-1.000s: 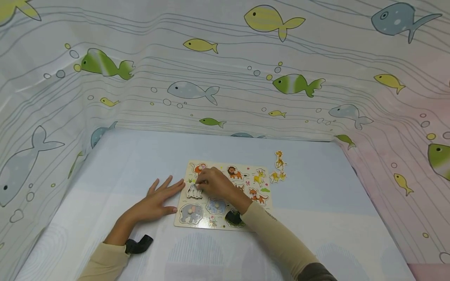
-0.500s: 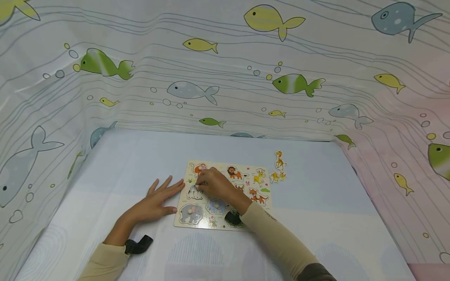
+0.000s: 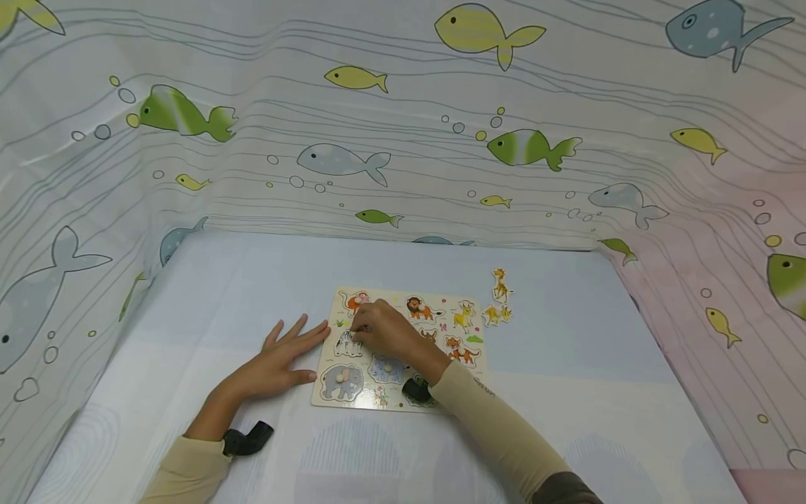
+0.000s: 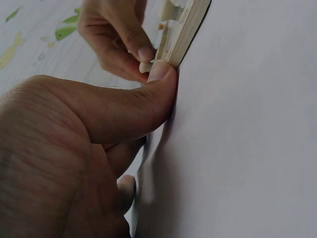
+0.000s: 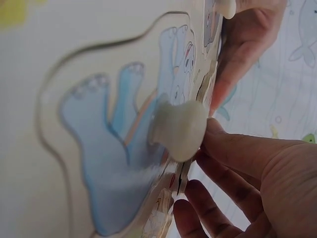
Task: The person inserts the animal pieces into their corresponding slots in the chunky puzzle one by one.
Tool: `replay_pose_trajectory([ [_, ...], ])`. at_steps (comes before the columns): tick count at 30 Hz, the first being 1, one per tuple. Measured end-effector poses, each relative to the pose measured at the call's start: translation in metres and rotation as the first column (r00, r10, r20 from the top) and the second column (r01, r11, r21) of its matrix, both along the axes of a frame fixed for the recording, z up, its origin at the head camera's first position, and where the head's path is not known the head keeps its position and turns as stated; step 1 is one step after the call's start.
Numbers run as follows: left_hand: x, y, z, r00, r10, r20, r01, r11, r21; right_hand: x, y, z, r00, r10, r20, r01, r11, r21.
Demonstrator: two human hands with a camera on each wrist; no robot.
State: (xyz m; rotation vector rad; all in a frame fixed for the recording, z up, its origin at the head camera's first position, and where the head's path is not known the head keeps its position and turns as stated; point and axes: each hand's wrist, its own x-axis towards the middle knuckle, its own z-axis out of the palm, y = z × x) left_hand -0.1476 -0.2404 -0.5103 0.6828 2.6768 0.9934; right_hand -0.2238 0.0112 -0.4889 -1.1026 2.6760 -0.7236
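Note:
My right hand (image 3: 389,330) is over the left part of a wooden animal puzzle board (image 3: 403,402), pinching the zebra piece (image 3: 346,344) at its knob between thumb and fingers. In the left wrist view the right hand's (image 4: 116,42) thumb and finger meet at a small pale knob (image 4: 145,66). My left hand (image 3: 277,364) lies spread on the table, its fingertips and thumb at the board's left edge. In the right wrist view a blue hippo piece (image 5: 119,148) with a white knob (image 5: 181,129) fills the foreground; the fingers (image 5: 233,153) are partly hidden behind it.
A giraffe piece (image 3: 500,285) and a yellow animal piece (image 3: 497,316) lie on the table right of the board. Elephant (image 3: 342,392), lion (image 3: 423,309) and several other pieces sit on the board. A fish-patterned curtain (image 3: 403,119) surrounds the table (image 3: 585,315).
The zebra piece looked slightly raised and shifted a second ago; now it lies flatter on the board, with my right hand still at it. My left hand has stayed in place.

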Motion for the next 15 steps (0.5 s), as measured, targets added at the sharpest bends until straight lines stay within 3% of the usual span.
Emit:
replay_pose_trajectory([
  [15,-0.0006,0.0013,0.0014,1.0,0.0,-0.005,0.0,1.0,0.009,0.0004,-0.0002,0.002,1.0,-0.014,0.023,0.014,1.0,0.019],
])
